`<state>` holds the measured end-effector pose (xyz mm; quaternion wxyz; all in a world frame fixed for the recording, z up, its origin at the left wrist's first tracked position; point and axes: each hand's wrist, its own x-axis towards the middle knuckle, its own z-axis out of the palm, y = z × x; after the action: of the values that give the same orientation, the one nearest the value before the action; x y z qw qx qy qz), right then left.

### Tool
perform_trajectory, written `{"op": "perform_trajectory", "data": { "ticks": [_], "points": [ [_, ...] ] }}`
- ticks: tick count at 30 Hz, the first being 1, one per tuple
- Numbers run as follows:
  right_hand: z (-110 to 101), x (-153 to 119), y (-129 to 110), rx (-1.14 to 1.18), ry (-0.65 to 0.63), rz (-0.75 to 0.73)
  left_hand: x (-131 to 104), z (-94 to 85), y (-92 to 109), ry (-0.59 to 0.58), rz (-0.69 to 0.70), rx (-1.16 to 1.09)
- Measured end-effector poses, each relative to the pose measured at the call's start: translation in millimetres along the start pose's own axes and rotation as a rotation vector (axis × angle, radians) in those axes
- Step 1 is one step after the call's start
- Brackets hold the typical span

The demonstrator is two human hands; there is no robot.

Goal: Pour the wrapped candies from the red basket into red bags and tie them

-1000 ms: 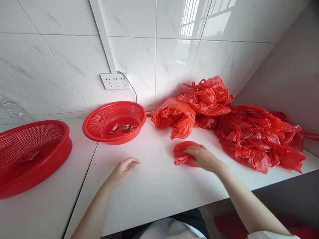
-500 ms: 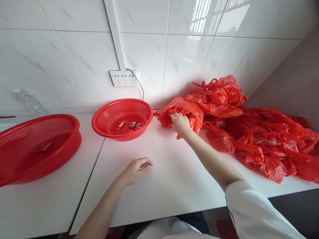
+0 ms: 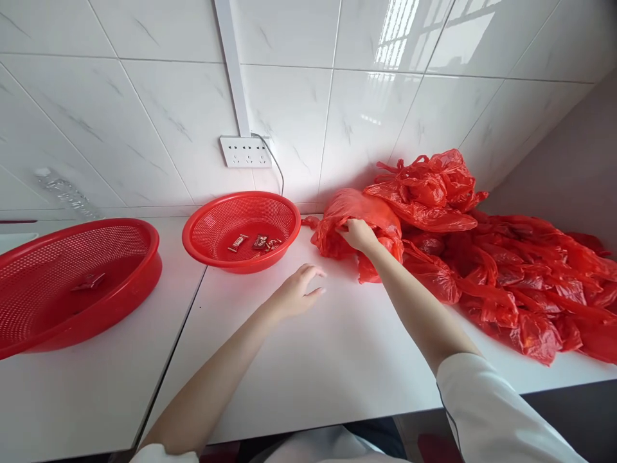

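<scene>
My right hand [image 3: 357,235] reaches into the front folds of a bunched red plastic bag [image 3: 349,207], its fingers closed on the thin plastic and partly hidden by it. My left hand [image 3: 297,292] is held over the white table with fingers apart and nothing in them. Left of the bag, and just beyond my left hand, sits a round red colander [image 3: 241,257] with a few small wrapped snacks [image 3: 260,242] in its bottom.
A larger red colander [image 3: 137,283] at the left holds a small wrapped piece [image 3: 89,281]. Filled red bags [image 3: 520,283] are heaped along the right, with another bundle [image 3: 431,186] behind. A clear plastic bottle [image 3: 67,193] lies by the wall, below a socket strip [image 3: 247,153].
My left hand has moved forward and right, toward the bag, with its fingers spreading. My right hand has shifted slightly right and pulled a flap of the bag down toward me.
</scene>
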<state>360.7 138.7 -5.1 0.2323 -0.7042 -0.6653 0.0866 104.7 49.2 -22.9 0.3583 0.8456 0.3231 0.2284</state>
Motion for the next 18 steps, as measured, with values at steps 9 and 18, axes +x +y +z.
{"op": "perform_trajectory", "data": {
  "ticks": [9, 18],
  "points": [
    [-62, -14, -18, 1.269, -0.229, -0.118, 93, 43.2, 6, 0.365, -0.149, 0.327],
    [-31, -64, -28, 0.353, 0.49, -0.211, 120, 24.5, -23, 0.328, -0.21, -0.097]
  ]
}}
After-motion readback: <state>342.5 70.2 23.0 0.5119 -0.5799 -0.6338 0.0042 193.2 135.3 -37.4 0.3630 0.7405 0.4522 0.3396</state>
